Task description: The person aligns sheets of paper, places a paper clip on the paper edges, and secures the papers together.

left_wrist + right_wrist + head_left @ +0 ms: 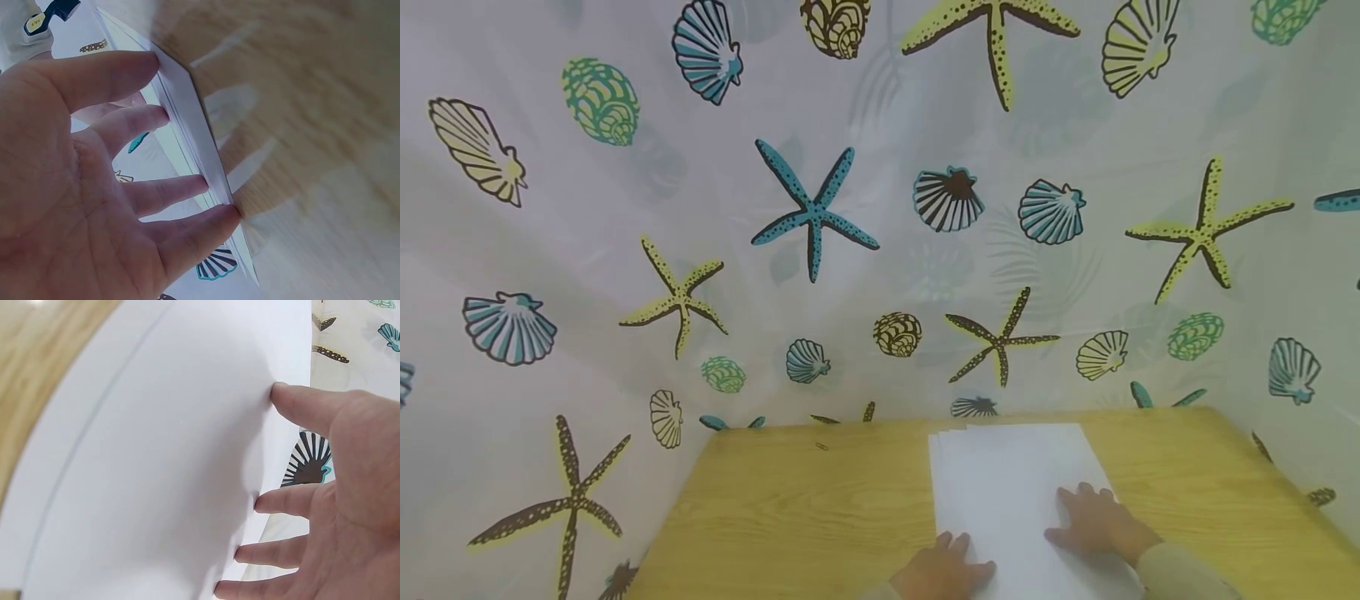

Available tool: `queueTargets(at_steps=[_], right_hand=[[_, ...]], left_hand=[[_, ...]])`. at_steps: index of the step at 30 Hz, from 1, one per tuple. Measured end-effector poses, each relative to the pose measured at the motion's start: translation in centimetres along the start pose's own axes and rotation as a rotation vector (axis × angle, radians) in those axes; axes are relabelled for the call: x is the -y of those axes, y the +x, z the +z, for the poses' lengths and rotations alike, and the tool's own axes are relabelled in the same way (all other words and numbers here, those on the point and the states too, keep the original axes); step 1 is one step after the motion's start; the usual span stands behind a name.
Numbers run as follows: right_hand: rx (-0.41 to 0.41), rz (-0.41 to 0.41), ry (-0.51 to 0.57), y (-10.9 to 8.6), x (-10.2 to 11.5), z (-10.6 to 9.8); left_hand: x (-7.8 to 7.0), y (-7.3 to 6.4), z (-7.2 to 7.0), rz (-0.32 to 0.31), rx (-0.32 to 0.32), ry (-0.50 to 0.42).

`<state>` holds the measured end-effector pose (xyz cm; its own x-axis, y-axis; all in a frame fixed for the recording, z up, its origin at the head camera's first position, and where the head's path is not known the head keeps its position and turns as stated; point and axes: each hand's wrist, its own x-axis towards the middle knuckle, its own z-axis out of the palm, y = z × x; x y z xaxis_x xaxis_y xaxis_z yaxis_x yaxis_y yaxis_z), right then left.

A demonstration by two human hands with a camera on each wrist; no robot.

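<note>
White paper sheets (1007, 475) lie in a slightly uneven stack on the wooden table, with edges fanned out at the upper left. My left hand (942, 572) touches the stack at its lower left edge, fingers spread. In the left wrist view, the fingertips of the left hand (106, 169) meet the paper's edge (187, 106) near the wood. Farther up the right side, my right hand (1097, 523) rests on the top sheet with fingers apart. The right wrist view shows the fingertips of that hand (350, 487) pressing on the paper (156, 456).
A small paper clip (822, 447) lies toward the back left of the wooden table (790, 517). Around the table hangs a white curtain (880, 108) printed with shells and starfish, close behind the back edge and along both sides.
</note>
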<state>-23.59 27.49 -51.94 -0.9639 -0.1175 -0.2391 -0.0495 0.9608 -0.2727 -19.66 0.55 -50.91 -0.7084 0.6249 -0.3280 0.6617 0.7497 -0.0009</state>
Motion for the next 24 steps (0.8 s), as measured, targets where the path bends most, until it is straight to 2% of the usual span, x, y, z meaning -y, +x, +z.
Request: queueTargets(at_steps=[3, 6, 9, 16, 20, 24], right_hand=[[0.0, -0.017, -0.005, -0.1, 0.2, 0.1], [0.006, -0.016, -0.001, -0.2, 0.4, 0.2], [0.006, -0.014, 0.004, -0.3, 0.6, 0.1], [-0.028, -0.045, -0.024, -0.2, 0.9, 0.2], [-0.007, -0.03, -0.016, -0.3, 1.1, 0.2], [0.016, -0.017, -0.001, -0.6, 1.4, 0.4]], left_hand=[[0.0, 0.0, 0.2, -0.012, 0.015, -0.007], [-0.2, -0.1, 0.3, -0.052, 0.019, -0.015], [-0.1, -0.4, 0.4, -0.071, 0.005, -0.012], [0.7, -0.9, 0.1, 0.04, -0.063, -0.035], [0.8, -1.2, -0.1, 0.039, -0.046, -0.068], [0.7, -1.5, 0.3, -0.003, -0.018, -0.061]])
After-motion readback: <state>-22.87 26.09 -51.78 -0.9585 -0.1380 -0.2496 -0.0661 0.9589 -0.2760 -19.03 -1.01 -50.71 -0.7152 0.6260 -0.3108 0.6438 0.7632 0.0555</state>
